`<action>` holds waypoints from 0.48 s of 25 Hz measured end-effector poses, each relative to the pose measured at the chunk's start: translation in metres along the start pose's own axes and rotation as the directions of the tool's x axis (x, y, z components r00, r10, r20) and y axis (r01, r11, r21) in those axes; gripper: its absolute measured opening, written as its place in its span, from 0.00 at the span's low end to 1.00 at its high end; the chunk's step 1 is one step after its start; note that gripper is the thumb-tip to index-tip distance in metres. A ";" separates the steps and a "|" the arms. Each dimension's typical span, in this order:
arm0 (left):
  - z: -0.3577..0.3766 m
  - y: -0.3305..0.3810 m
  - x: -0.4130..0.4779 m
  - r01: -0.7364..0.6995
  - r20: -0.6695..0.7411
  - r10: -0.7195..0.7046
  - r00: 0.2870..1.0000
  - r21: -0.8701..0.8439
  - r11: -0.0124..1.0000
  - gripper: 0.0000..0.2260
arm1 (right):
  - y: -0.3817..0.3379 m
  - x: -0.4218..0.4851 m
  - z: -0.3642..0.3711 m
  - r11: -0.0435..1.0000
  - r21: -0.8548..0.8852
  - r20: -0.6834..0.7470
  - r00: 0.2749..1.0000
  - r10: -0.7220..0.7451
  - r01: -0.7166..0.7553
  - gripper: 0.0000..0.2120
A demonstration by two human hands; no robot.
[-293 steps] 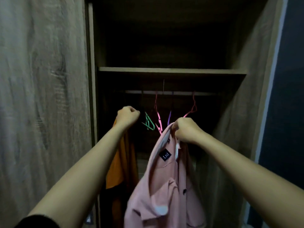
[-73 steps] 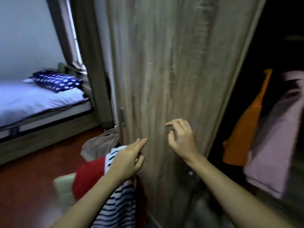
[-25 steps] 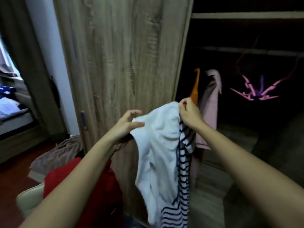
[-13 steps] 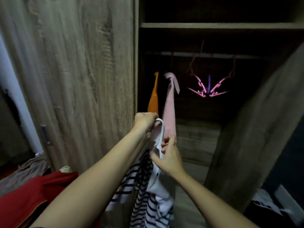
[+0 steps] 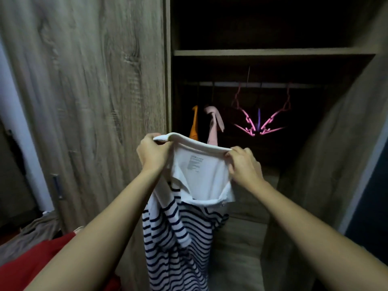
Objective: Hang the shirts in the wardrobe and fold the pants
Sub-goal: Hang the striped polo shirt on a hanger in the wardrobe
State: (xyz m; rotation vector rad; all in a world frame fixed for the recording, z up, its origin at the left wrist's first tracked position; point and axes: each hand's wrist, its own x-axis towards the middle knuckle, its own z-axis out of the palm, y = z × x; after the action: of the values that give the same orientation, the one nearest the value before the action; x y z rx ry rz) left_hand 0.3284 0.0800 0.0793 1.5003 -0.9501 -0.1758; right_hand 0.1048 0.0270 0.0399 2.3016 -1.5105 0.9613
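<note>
Both hands, left hand (image 5: 154, 153) and right hand (image 5: 243, 164), pinch the white-collared navy-striped cotton polo shirt (image 5: 189, 211) open for the pink plastic hangers (image 5: 259, 124) at one o'clock.

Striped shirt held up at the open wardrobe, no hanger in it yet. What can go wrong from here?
1. Both hands, left hand and right hand, grip the striped shirt collar; freeing one for a pink hanger may let it slump.
2. The hangers look bunched on the rail and could snag.
</note>
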 end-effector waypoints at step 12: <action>-0.027 -0.018 0.056 -0.318 0.377 0.252 0.891 0.126 0.940 0.06 | 0.015 0.036 -0.056 0.976 -0.064 0.148 0.966 0.214 -0.206 0.09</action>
State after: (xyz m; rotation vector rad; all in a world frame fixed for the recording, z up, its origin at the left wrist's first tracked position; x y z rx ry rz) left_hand 0.3890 0.0624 0.0926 1.5023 -1.5060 -0.1509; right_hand 0.0785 0.0234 0.1029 2.2615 -1.8504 0.8005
